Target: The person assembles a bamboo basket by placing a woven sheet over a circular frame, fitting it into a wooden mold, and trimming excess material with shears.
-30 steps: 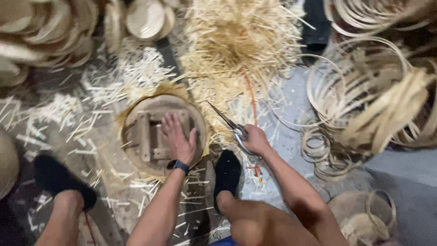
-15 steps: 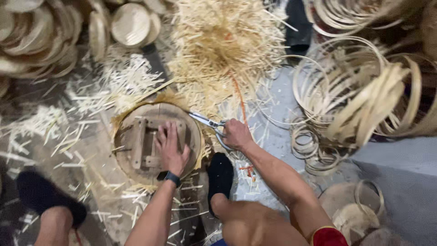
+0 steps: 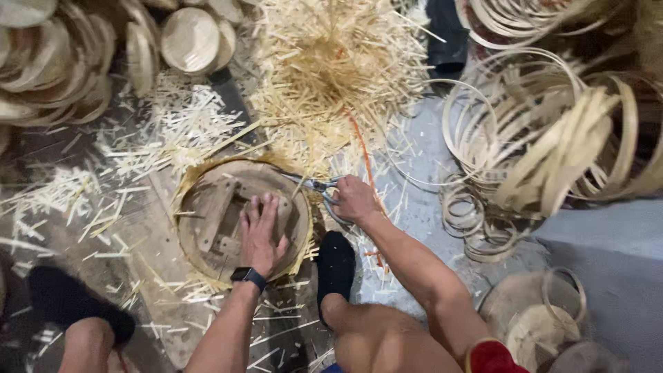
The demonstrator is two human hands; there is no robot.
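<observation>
My left hand (image 3: pixel 262 233) lies flat, fingers spread, on a round wooden mould (image 3: pixel 207 221) on the floor, with a woven bamboo edge (image 3: pixel 186 181) sticking out around its rim. A dark watch sits on that wrist. My right hand (image 3: pixel 353 199) grips metal scissors (image 3: pixel 314 185) whose blades point left at the mould's upper right rim. My feet in black socks (image 3: pixel 336 266) rest on either side of the mould.
A big heap of cut bamboo strips (image 3: pixel 331 62) lies just behind. Stacked woven round trays (image 3: pixel 186 38) fill the upper left. Coiled bamboo hoops (image 3: pixel 552 131) crowd the right. Loose offcuts (image 3: pixel 173 124) litter the floor. A small basket (image 3: pixel 539 318) sits at the lower right.
The view shifted, so the mould and hands now sit further left in the frame. My right hand has brought the scissors closer to the mould's rim. My left hand stays pressed on the mould.
</observation>
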